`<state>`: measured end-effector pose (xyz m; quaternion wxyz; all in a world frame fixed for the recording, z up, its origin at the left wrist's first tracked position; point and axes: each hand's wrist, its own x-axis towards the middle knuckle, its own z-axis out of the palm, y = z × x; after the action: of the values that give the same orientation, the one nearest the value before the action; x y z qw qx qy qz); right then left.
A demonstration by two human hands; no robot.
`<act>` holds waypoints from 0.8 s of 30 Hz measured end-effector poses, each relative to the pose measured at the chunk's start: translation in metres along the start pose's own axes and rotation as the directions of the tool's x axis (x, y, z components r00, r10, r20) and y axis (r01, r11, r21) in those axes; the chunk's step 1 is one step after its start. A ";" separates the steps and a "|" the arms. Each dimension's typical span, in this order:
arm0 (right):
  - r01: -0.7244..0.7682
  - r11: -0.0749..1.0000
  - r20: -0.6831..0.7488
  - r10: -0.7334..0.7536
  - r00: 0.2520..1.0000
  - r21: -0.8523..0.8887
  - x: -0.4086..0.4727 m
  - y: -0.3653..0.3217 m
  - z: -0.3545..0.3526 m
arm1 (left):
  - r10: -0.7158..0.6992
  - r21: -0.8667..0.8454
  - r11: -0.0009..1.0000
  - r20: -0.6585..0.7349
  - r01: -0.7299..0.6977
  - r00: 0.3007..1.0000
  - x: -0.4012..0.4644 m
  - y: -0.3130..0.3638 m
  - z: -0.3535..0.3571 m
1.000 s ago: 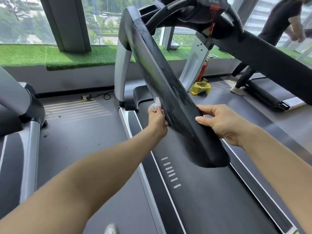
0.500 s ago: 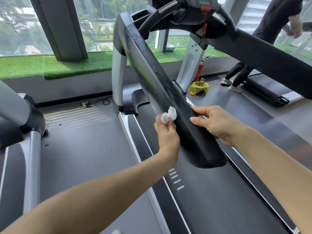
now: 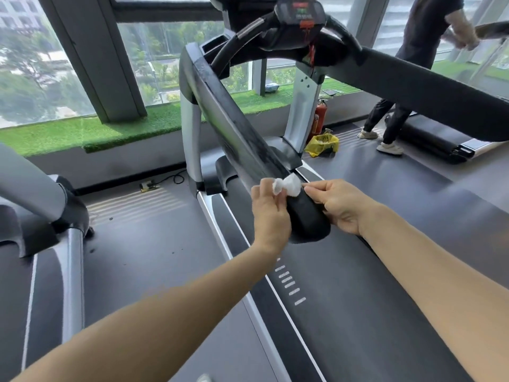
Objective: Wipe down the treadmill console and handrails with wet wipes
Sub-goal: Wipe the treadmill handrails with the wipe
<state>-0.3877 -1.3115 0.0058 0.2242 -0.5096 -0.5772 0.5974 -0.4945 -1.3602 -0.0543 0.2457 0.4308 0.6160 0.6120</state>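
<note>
The treadmill's black left handrail [image 3: 234, 125] slopes down from the console [image 3: 298, 12] toward me and shows wet streaks. A crumpled white wet wipe [image 3: 287, 185] lies on top of the rail near its lower end. My left hand [image 3: 270, 213] pinches the wipe from the rail's left side. My right hand [image 3: 338, 205] is on the rail's right side, its fingertips meeting the wipe's right edge; whether it holds the wipe is unclear. The right handrail [image 3: 429, 89] crosses the upper right.
The treadmill belt [image 3: 358, 312] runs below my arms. Another treadmill [image 3: 41, 230] stands at the left. A person [image 3: 413, 64] stands at a third machine at the right. A yellow bag [image 3: 322, 144] and a red fire extinguisher [image 3: 318, 119] sit by the window ledge.
My left hand has carried the wipe from the rail's left side up onto its top near the lower end. My right hand's fingertips have come in to meet the wipe.
</note>
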 end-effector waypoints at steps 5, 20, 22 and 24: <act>0.029 1.000 0.026 -0.029 0.999 0.002 -0.022 0.009 -0.009 | 0.120 0.153 0.978 0.137 -0.141 0.983 -0.034 0.017 0.006; 0.002 0.999 -0.022 -0.001 1.000 0.054 -0.040 0.024 -0.015 | 0.069 0.086 0.993 0.084 -0.076 0.994 -0.069 0.018 0.006; 0.000 0.999 -0.024 -0.001 1.000 -0.038 -0.041 0.018 -0.016 | 0.038 0.069 0.997 0.016 -0.039 0.999 -0.048 0.028 -0.001; 0.003 0.994 -0.037 -0.008 0.999 -0.113 -0.038 0.010 -0.016 | 0.006 0.123 0.992 -0.026 -0.003 1.000 -0.023 0.038 -0.012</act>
<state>-0.3560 -1.3394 0.0129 0.2074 -0.5309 -0.6071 0.5536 -0.4838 -1.3905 -0.0215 0.2092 0.4386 0.6546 0.5791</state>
